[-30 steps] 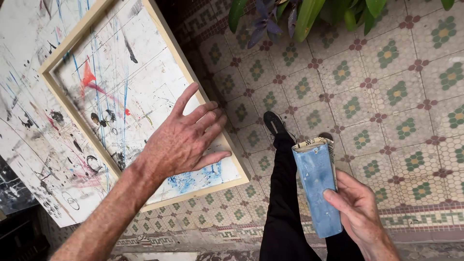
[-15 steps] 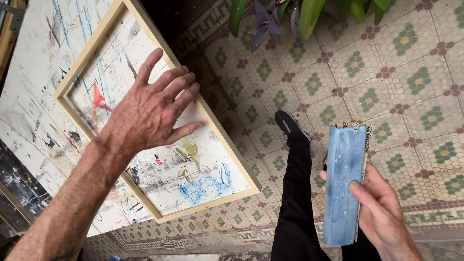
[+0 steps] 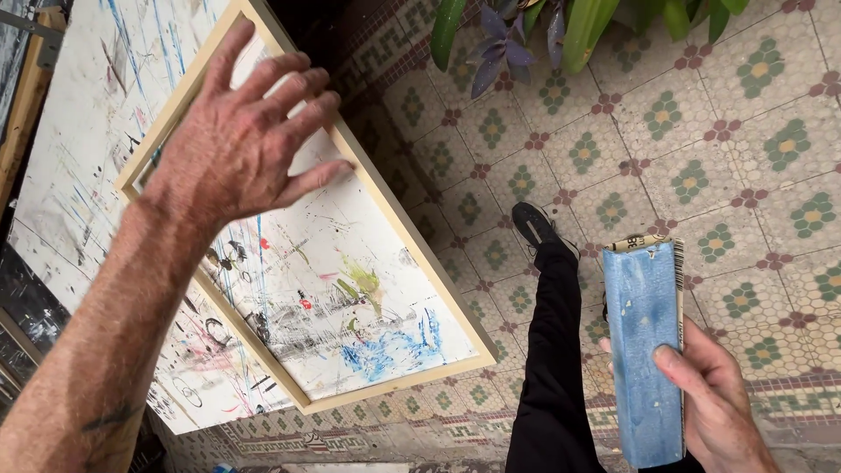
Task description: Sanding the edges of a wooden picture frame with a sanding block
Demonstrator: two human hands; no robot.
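Observation:
My left hand (image 3: 241,131) lies flat, fingers spread, on a paint-marked white panel (image 3: 350,298) set in a light wooden frame (image 3: 412,254). The palm covers the panel's upper part near the frame's right rail. My right hand (image 3: 723,403) grips a long blue block wrapped in sandpaper (image 3: 646,342), held upright at the lower right, away from the frame.
The frame rests on a paint-spattered white work surface (image 3: 79,166). Below is a patterned tile floor (image 3: 701,131). My black trouser leg and black shoe (image 3: 534,226) stand beside the table edge. Green and purple plant leaves (image 3: 526,35) hang at the top.
My left hand has slid up and left along the panel, uncovering the blue and green marks at its lower end. The blue block has turned more upright and moved right.

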